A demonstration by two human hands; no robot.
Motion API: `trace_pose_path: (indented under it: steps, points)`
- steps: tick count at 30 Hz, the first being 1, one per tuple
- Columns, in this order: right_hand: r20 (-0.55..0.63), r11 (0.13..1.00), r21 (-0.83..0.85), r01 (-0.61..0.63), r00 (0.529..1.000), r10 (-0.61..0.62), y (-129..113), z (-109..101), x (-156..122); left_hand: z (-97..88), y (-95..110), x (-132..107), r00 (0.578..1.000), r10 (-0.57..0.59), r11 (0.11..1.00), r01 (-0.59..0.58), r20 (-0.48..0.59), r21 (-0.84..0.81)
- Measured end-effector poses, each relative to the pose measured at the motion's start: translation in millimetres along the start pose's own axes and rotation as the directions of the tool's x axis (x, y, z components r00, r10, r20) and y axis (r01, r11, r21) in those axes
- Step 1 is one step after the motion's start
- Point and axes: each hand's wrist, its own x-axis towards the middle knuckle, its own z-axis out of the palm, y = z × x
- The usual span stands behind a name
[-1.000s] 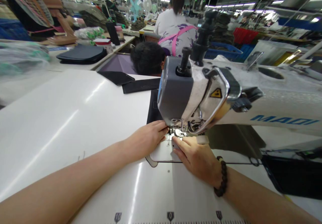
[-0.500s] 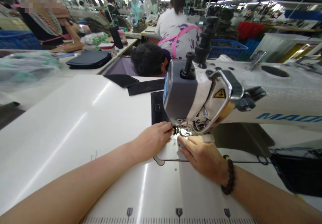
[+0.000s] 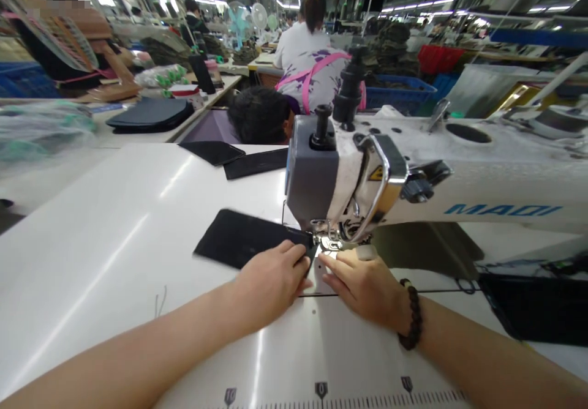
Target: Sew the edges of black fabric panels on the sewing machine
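1. Closest to me, the bead bracelet [image 3: 410,314] on my right wrist rides low over the table [image 3: 105,231]. If that wrist slides forward, I think the beads could snag a cloth edge.
2. My left hand [image 3: 271,280] lies flat, fingers together, pressing down on the near right end of the black fabric piece [image 3: 239,237]. The piece lies on the table left of the needle area, its right end reaching under the machine. Only that end is pinned, so the free left part could swing and run in crooked.
3. My right hand [image 3: 362,283] has its fingers stretched out side by side, tips just in front of the presser foot [image 3: 328,242]. I cannot tell whether they pinch the cloth edge or only rest there. That close, a slip could put a fingertip under the needle.
4. The sewing machine head [image 3: 316,176] hides the needle from me, so I could miss a fold forming beneath it.
5. Farther off, two more black pieces [image 3: 234,159] lie at the table's far edge, with a co-worker's head [image 3: 260,115] just behind. A hard shove of cloth might push them off.
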Motion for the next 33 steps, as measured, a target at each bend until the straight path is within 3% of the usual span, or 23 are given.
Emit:
trace_pose_path:
  steps: [6, 13, 25, 33]
  points:
    - [-0.043, 0.971, -0.001, 0.238, 0.97, -0.238, -0.6, -4.4, -3.8, -8.8, 20.5, -10.2, 0.983, 0.157, 0.987, -0.159, 0.095, 0.017]
    - [-0.033, 0.944, 0.01, 0.331, 0.943, -0.33, -3.3, -6.6, -3.8, -14.1, 22.3, -7.5, 0.972, 0.19, 0.982, -0.187, 0.137, -0.032]
    - [-0.028, 0.984, -0.045, 0.17, 0.985, -0.172, -1.7, -1.2, -2.0, -2.3, 5.7, -4.5, 0.983, 0.164, 0.986, -0.167, 0.084, 0.027]
    - [0.026, 0.997, -0.081, -0.004, 1.0, 0.007, 0.4, 3.6, 1.1, 10.5, -15.0, 4.1, 0.997, 0.06, 0.996, -0.058, 0.04, -0.065]
